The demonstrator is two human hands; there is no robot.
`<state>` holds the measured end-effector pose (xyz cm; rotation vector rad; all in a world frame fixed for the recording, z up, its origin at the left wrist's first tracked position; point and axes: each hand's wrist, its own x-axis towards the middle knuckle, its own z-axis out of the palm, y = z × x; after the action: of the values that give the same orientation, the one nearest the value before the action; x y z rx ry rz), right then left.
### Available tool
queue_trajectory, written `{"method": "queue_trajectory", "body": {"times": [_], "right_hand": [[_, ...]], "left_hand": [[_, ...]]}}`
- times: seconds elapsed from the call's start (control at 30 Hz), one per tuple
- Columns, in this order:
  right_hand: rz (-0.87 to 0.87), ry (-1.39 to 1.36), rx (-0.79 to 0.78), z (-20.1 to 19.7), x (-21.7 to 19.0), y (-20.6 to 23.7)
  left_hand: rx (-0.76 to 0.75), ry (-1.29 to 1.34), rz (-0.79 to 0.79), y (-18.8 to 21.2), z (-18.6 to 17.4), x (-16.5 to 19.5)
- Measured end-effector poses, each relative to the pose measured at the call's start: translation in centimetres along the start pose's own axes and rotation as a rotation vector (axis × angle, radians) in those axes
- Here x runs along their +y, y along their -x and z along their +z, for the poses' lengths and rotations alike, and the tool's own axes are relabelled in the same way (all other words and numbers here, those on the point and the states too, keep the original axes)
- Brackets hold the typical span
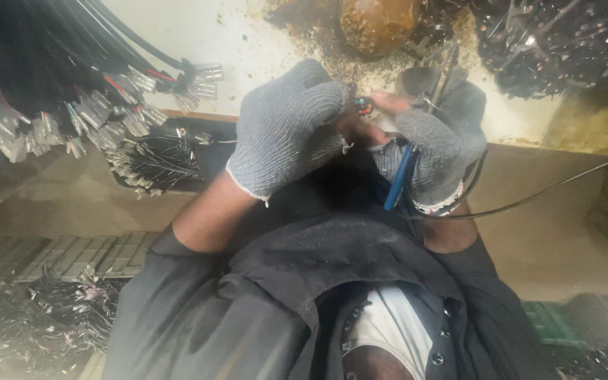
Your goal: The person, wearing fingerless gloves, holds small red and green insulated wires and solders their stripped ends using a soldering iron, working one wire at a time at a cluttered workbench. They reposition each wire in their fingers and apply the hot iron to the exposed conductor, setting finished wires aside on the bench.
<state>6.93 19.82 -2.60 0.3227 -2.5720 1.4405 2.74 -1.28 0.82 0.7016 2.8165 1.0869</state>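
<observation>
Left hand (286,127): grey knit glove, centre of the frame, closed. Your bare fingertips pinch a small red-and-dark connector (364,105) with a thin wire end.

Right hand (438,144): matching fingerless glove, just right of centre, closed around a blue-handled tool (399,176). The handle points down toward your chest; the tool's head is hidden behind the hand, so you cannot tell from here what kind it is. Its fingertips touch the connector from the other side.

Connector: held in the air between both hands, above the table (262,35), not resting on it.

Black cable (550,188): leaves your right hand and runs to the right edge of the frame.

Terminal bundle (86,112): black wires with silver ends, some red, upper left, well apart from your hands.

Loose wire heap (156,162): left of centre, beside your left wrist.

Brown lump (378,24): top centre, ringed by crumbs and grime on the table.

Dark scrap pile (557,42): upper right.

Risks, as judged:
- The connector is small and gripped only at the fingertips; a slip likely drops it among the crumbs or into your lap.
- Bare fingertips sit close to the tool's working end; a squeeze off line could pinch skin.
- The cable trailing right may snag and tug your right hand.
- Grime on the table could foul the contacts.
</observation>
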Motion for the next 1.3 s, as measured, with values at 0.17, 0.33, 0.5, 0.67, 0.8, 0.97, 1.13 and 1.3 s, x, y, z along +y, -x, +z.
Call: {"method": "queue_trajectory", "body": {"times": [0.17,0.33,0.5,0.67,0.8,0.97,1.13,1.3], "right_hand": [[-0.032,0.144,0.013,-0.2,-0.1,0.5],[0.073,-0.195,-0.023,0.7,1.4,0.9],[0.025,-0.029,-0.048,0.0,0.0,-0.1],[-0.029,0.214,-0.17,-3.7,-2.3,-0.3],[-0.016,0.24,-0.291,-4.1,-1.0,1.5],[0.175,-0.136,-0.136,-3.0,0.2,4.3],[0.224,-0.17,-0.25,-3.2,1.1,3.5],[0.721,-0.614,-0.451,-2.6,1.0,3.2]], "left_hand": [[-0.011,-0.043,-0.002,0.0,0.3,0.1],[0.027,-0.051,-0.004,-0.2,0.6,0.1],[0.033,-0.098,-0.001,-0.4,0.6,0.5],[0.021,-0.108,-0.029,-0.7,0.4,0.8],[0.023,-0.072,-0.033,-0.7,0.3,0.8],[-0.003,-0.072,-0.067,-0.7,0.3,0.8],[-0.061,-0.079,-0.07,-0.7,0.1,0.6],[-0.05,-0.048,-0.062,-0.5,0.0,0.3]]}}
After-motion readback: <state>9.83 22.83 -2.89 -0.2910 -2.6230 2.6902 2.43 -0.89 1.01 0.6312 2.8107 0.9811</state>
